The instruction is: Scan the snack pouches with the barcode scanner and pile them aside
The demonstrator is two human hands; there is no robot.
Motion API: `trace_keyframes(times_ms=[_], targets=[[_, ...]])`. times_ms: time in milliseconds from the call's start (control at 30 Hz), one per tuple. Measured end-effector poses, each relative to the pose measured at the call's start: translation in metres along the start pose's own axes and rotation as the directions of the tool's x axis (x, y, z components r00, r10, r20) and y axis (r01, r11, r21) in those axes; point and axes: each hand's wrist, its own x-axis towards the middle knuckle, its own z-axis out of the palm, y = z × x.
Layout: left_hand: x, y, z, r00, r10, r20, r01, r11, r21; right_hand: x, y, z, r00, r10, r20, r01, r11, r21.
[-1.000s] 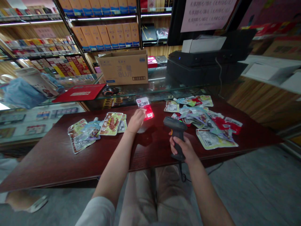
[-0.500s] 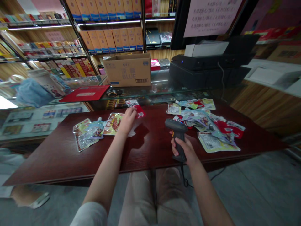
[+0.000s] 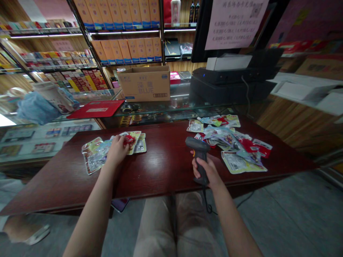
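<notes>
My left hand (image 3: 117, 150) is over the left group of snack packets, its fingers closed on a small red packet (image 3: 129, 139) that is partly covered by them. Under and beside it lie a yellow-green snack packet (image 3: 137, 137) and a silver-and-green packet (image 3: 92, 162). A pale blue spouted pouch (image 3: 104, 147) is half hidden by the hand. In my right hand (image 3: 207, 170) is a black handheld barcode scanner (image 3: 198, 144), held upright by its grip above the table's front edge. To its right a loose heap of packets includes a spouted pouch (image 3: 222, 137) and a yellow-edged packet (image 3: 241, 163).
The packets lie on a dark red wooden table (image 3: 158, 171). Behind it a glass counter carries a cardboard box (image 3: 144, 85), a red folder (image 3: 98, 109) and a black cash register (image 3: 227, 85). The scanner's cable (image 3: 206, 203) hangs below the edge. Another person's foot (image 3: 39, 235) shows at lower left.
My left hand has moved left with the red packet, from the middle of the table onto the left group. The scanner stays in my right hand; the view has shifted slightly.
</notes>
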Motion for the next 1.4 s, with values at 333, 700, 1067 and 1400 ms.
trace_keyframes(times_ms=[333,700,1067,1400], targets=[[0.012,0.051,-0.029,0.987,-0.118,0.108,0.079,0.946,0.313,0.000,-0.005,0.003,1.000,-0.001,0.003,0.001,1.000,-0.001],[0.059,0.225,0.047,0.942,0.165,0.291,-0.104,0.971,-0.216,0.017,-0.044,-0.040,0.983,-0.143,-0.113,0.133,0.986,-0.097],[0.091,0.300,0.118,0.922,-0.111,0.370,0.213,0.945,-0.248,0.026,-0.048,-0.059,0.984,-0.134,-0.121,0.136,0.991,0.008],[0.102,0.284,0.139,0.889,-0.130,0.438,0.318,0.865,-0.388,0.026,-0.043,-0.060,0.989,-0.115,-0.093,0.116,0.993,0.007]])
